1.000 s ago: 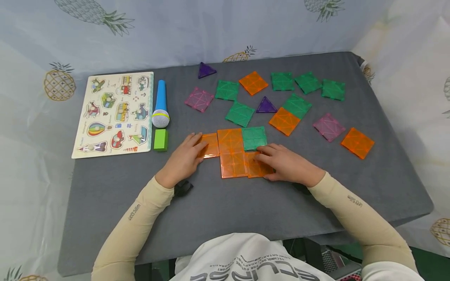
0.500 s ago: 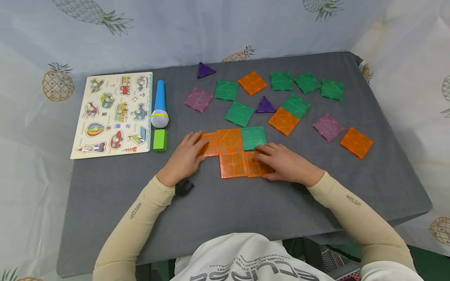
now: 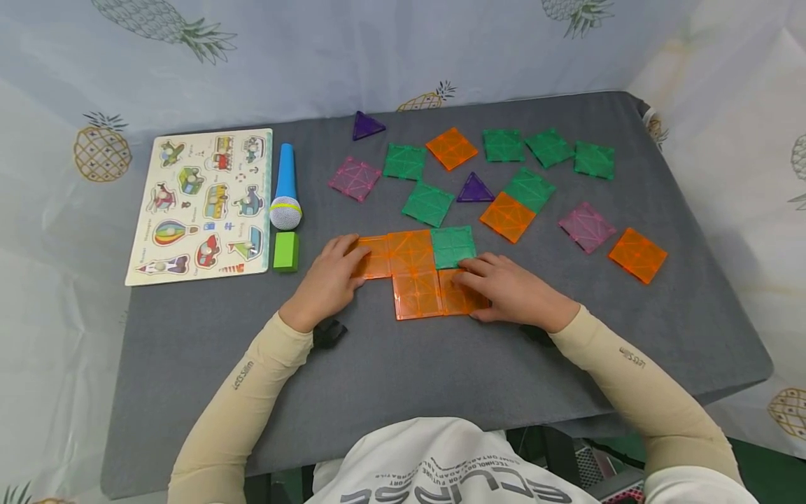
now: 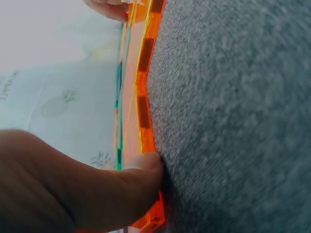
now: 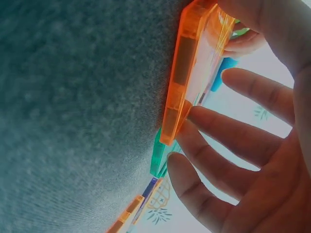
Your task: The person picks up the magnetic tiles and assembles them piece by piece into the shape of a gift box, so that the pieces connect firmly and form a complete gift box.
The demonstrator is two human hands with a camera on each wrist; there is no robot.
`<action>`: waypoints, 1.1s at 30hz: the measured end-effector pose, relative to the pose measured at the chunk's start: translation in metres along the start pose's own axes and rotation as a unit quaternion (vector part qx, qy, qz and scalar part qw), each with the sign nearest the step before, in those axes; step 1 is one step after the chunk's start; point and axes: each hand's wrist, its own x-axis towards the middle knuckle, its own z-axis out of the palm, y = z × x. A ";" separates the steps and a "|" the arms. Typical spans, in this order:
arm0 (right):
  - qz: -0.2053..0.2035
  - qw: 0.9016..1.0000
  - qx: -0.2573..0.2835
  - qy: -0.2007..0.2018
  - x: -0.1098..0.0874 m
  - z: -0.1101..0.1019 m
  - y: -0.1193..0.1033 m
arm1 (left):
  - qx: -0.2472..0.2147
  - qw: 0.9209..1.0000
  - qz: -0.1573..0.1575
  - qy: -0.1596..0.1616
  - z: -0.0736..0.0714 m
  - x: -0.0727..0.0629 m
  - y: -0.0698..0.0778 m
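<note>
Left orange tile (image 3: pixel 376 257) and right orange tile (image 3: pixel 452 301), midway between the table's (image 3: pixel 403 378) far and near edges, have edged slightly farward; left grip (image 3: pixel 326 283) and right grip (image 3: pixel 513 292) pinch them, apparently squaring edges

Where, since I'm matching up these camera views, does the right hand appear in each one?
Head: the right hand is just right of center.
Left wrist: the right hand is cut off at the top edge, left of center.
Right wrist: the right hand fills much of the right side.
Shared landmark: orange tiles.
</note>
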 end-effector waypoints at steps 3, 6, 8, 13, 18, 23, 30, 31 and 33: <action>0.001 1.000 -0.007 0.003 0.001 -0.001 0.000 | -0.001 1.000 0.001 -0.002 -0.002 -0.001 0.000; 0.003 1.000 -0.012 0.004 0.003 -0.001 0.001 | -0.003 1.000 0.003 -0.003 -0.005 -0.003 0.000; 0.008 1.000 -0.008 -0.002 0.005 -0.001 0.002 | -0.004 1.000 0.004 -0.004 -0.006 -0.003 0.000; 0.027 0.999 0.007 -0.035 0.008 0.000 0.004 | -0.002 1.000 0.005 -0.013 -0.006 -0.003 -0.001; 0.030 0.999 0.003 -0.044 0.010 -0.002 0.004 | 0.002 1.000 0.000 -0.017 -0.005 0.000 -0.002; 0.031 0.998 -0.005 -0.047 0.009 -0.005 0.004 | 0.012 1.000 -0.012 -0.020 -0.005 0.007 -0.002; 0.028 0.999 0.017 -0.037 0.007 -0.007 0.008 | 0.012 1.000 -0.016 -0.022 -0.007 0.012 -0.003; 0.031 0.999 0.022 -0.027 0.007 -0.008 0.012 | 0.011 1.000 -0.016 -0.023 -0.008 0.012 -0.003; 0.052 0.998 0.020 0.007 0.006 -0.011 0.020 | 0.009 0.999 -0.016 -0.026 -0.008 0.012 -0.003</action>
